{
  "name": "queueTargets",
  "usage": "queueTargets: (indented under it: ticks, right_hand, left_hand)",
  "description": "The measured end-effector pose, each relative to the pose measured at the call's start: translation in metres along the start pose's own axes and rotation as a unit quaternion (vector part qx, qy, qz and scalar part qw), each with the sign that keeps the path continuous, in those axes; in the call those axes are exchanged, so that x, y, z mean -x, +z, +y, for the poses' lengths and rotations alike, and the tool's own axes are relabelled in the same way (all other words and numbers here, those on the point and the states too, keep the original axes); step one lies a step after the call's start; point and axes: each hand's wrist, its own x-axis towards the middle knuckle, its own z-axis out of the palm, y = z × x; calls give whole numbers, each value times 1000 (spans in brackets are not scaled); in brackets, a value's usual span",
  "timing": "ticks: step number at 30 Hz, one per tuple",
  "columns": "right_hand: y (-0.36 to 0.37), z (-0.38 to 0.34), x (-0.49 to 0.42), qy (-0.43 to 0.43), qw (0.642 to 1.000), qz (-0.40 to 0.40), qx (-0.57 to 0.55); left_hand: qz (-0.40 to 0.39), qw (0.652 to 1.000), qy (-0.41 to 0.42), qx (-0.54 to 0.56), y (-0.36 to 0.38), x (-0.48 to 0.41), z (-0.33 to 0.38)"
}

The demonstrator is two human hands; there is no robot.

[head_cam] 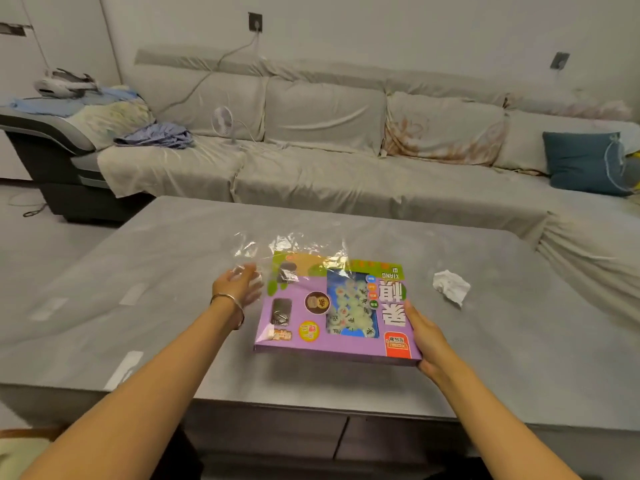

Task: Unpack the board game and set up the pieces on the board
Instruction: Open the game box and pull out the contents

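- The table (173, 271) has its near edge running across just in front of the person; bare grey top lies between that edge and the box.
- The right hand (427, 337) grips the near right corner of the game box (311, 327), thumb lying along its right edge and fingers curled underneath.
- The box is purple, printed side up, over the middle of the table. Its near edge is raised, with a shadow on the top below it.
- The left hand (239, 285), a bracelet (230, 301) on its wrist, sits at the box's left side with fingers spread inside the plastic wrap (294, 244). Blur hides whether they pinch the film.
- The wrap covers the box's far left corner and trails loose past its far edge.
- A crumpled tissue (450, 289) lies right of the box, apart from it.
- Wide bare tabletop spreads to the left and behind.
- A covered sofa (329, 174) runs close along the table's far edge, carrying a small fan (222, 121) and a blue cushion (581, 161).
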Motion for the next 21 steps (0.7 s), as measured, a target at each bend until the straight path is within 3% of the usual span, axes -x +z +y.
queueTargets:
  ticks: [4, 7, 11, 15, 21]
  right_hand:
    - [-2, 14, -20, 17, 999, 13, 49]
    - [6, 27, -33, 38, 997, 25, 63]
    - [17, 35, -46, 49, 992, 38, 109]
    - [28, 19, -62, -56, 972, 77, 213]
    - [67, -57, -72, -141, 962, -67, 222]
  left_hand:
    - [62, 995, 33, 70, 2, -25, -1]
    - [87, 992, 72, 57, 12, -38, -1]
    - [56, 993, 96, 29, 25, -46, 0]
    - [-13, 996, 88, 4, 47, -45, 11]
    - [-99, 991, 76, -49, 89, -39, 40]
